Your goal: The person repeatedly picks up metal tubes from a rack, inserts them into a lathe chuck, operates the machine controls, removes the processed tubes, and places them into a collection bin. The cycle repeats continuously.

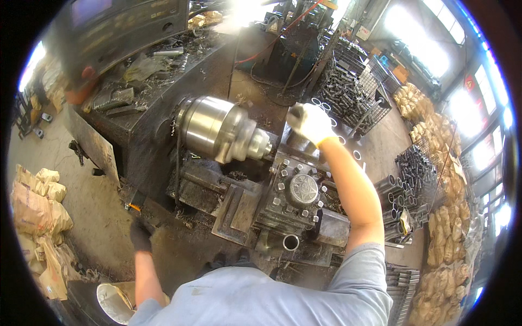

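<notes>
My right hand (312,123), in a white work glove with dark, soiled fingers, reaches over the far side of the lathe carriage. Its fingers are curled, and whether they hold anything is hidden. Close by lie several metal rings (325,106). Left of that hand is the lathe's steel chuck (208,126), its stepped front end blurred. Between my arms sits the square tool post (281,195) with its bolts and round cap (304,189). A short steel tube (290,243) stands on the carriage nearest me. My left hand (141,235), dark-gloved, hangs low at the left, its grip unclear.
Metal chips litter the headstock (159,89) below a control panel (134,28). A wire cage (350,85) of metal parts stands behind. Steel tubes (393,199) are stacked at right, near filled sacks (444,228). More sacks (36,203) and a white bucket (112,303) are at left.
</notes>
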Motion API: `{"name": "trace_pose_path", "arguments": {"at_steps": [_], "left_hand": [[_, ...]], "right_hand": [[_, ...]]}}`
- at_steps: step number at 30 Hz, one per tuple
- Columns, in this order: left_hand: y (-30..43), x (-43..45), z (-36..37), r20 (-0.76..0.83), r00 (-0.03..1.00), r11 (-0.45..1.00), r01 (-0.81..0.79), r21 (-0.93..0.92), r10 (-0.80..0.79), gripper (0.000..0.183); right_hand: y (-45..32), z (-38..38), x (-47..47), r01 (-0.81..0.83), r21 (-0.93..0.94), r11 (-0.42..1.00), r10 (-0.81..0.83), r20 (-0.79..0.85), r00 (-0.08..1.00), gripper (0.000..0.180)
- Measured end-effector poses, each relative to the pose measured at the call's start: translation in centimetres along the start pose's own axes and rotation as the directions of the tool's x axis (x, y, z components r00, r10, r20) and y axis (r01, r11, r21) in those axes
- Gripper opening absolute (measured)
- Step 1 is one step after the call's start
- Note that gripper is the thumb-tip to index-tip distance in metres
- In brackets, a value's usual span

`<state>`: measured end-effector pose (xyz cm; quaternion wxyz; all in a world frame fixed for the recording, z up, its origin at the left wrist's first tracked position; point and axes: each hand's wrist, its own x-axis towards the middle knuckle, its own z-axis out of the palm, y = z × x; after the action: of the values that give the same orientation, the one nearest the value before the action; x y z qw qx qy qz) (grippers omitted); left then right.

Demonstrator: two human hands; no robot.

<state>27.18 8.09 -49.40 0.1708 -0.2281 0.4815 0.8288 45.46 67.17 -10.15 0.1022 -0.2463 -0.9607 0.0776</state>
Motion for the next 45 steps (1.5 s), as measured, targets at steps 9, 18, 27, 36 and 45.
{"name": "trace_pose_path", "arguments": {"at_steps": [9,18,27,36,45], "left_hand": [[-6.3,-11.7,10.6,0.465,0.85,0.621,-0.508,0.596,0.249,0.024],[-0.9,-21.1,26.4,0.903,0.299,0.094,-0.954,0.283,0.31,0.029],[-4.8,-19.7,41.0,0.972,-0.184,-0.583,-0.81,-0.067,0.144,0.05],[-4.6,-17.9,42.0,0.985,-0.144,-0.702,-0.711,-0.035,0.097,0.065],[-2.3,-25.9,29.1,0.827,0.439,0.235,-0.813,0.532,-0.351,0.048]], "right_hand": [[4.5,7.6,2.4,0.097,0.137,0.986,-0.157,0.555,0.817,0.051],[3.2,12.7,1.8,0.098,0.08,0.992,-0.125,0.495,0.86,0.058],[12.2,15.6,5.6,0.152,0.624,0.766,-0.633,0.693,0.345,0.067],[21.5,11.9,-10.7,-0.103,0.107,0.989,0.023,0.577,0.816,0.059],[18.7,6.9,-15.0,-0.063,0.0,0.998,0.062,0.17,0.983,0.042]]}}
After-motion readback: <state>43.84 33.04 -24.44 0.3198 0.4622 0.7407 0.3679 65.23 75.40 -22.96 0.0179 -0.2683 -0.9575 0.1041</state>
